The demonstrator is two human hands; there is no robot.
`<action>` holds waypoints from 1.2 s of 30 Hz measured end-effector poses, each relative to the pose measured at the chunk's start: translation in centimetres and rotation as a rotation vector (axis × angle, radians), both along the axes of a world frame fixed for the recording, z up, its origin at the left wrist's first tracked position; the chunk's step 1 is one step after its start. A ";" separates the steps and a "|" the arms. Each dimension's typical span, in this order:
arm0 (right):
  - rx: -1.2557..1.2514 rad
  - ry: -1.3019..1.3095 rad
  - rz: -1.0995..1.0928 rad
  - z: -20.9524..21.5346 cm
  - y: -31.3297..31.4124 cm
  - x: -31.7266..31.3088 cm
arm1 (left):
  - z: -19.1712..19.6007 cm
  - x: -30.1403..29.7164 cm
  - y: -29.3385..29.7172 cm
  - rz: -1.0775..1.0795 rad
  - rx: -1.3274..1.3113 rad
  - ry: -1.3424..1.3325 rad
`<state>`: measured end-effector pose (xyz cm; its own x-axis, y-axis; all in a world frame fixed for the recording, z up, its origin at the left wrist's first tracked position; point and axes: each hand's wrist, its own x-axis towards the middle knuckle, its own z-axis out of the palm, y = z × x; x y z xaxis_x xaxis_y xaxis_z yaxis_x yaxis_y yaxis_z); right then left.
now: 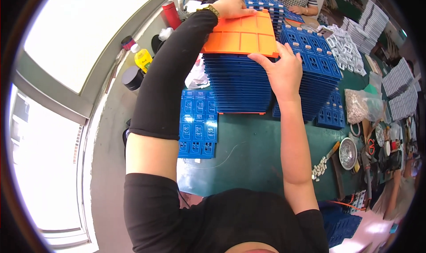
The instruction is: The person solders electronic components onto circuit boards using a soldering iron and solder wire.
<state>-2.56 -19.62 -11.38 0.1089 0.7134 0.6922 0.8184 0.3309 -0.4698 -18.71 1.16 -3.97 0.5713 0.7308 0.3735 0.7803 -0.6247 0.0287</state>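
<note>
An orange plastic tray [242,34] with raised ribs lies on top of a tall stack of blue trays [239,82]. At its far left edge, my left hand [231,7] lies over the rim, its fingers stretched along the edge. My right hand [286,68] is at the near right corner, thumb against the front edge and fingers up along the side, so it grips the orange tray. A thin orange edge also shows under the bottom of the blue stack. Part of the tray's left side is hidden behind my left forearm.
Blue panels [197,124] lie left on the green table [248,151]. More blue stacks [310,53] stand right, near white parts [348,48], a bag of small pieces [357,106] and a metal bowl [348,153]. A yellow bottle [143,59] stands left. Another person [299,0] sits across.
</note>
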 end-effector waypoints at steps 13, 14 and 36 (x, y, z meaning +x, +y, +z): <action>-0.302 1.170 0.869 -2.4 -7.6 -4.4 | -0.1 -0.3 -0.5 -0.033 0.047 0.081; -0.300 1.169 0.873 -2.4 -7.6 -4.7 | -0.1 -0.5 -0.5 -0.030 0.050 0.082; -0.218 1.332 1.042 -2.9 -7.9 -8.3 | 0.1 0.0 -2.3 0.007 0.135 0.157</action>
<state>-10.86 -27.52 -14.27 -0.0512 0.9143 0.4019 -0.6547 0.2732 -0.7048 -18.72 -1.16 -3.85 0.6253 0.6842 0.3753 0.7729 -0.6093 -0.1769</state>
